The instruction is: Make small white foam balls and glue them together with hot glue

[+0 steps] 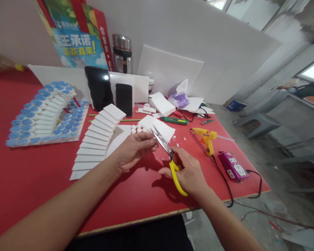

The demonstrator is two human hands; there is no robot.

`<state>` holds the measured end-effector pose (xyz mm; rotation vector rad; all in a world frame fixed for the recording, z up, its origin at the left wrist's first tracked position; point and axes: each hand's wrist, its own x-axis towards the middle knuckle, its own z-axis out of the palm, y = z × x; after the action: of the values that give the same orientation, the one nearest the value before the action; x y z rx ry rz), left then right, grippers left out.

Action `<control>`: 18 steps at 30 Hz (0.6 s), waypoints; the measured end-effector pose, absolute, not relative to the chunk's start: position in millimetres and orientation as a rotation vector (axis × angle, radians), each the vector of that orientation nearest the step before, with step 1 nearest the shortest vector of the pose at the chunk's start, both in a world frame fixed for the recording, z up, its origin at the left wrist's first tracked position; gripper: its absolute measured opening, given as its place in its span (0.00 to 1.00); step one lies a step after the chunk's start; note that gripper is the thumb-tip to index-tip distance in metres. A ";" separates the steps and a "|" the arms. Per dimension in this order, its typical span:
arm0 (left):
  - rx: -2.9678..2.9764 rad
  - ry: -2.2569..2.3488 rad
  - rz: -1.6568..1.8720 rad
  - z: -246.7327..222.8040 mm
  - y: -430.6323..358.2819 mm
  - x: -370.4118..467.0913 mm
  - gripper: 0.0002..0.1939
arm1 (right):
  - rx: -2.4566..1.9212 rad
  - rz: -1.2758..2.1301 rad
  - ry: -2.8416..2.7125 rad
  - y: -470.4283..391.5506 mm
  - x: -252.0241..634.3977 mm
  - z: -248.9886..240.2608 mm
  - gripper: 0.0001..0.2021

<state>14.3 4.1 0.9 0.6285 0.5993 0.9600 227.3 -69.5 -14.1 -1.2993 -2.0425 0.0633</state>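
Observation:
My right hand (pixel 187 169) grips a pair of scissors (pixel 176 176) with yellow handles. Their metal blades are parted and point up and left, close to the fingertips of my left hand (pixel 137 148). Those left fingers are pinched together; whatever lies between them is too small or hidden to name. Just behind sit several small white discs (pixel 137 129) in rows. A white sheet (pixel 158 127) lies beyond the blades, with small white scraps (pixel 181 143) scattered beside it. Left of my left hand stands a curved stair of white slabs (pixel 91 146).
A yellow glue gun (pixel 205 137) and a purple power socket (pixel 232 165) stand at the right, cords trailing over the table edge. Behind are a green utility knife (pixel 175 120), two phones (pixel 98 87) and a steel flask (pixel 122 52). A blue-and-white stair model (pixel 47 115) is at left.

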 end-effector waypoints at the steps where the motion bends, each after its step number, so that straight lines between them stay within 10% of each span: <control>1: 0.630 0.582 0.954 1.8 3.6 14.1 0.18 | -1.324 0.050 -2.059 -70.0 229.2 -12.5 0.27; 18: 0.648 0.463 0.889 -1.0 0.8 15.3 0.14 | -1.359 -0.008 -2.109 -68.4 236.0 -6.6 0.34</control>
<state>15.3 0.8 -1.0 0.6483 0.4627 0.8894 236.0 -68.4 -6.6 -1.3592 -2.1086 -0.0084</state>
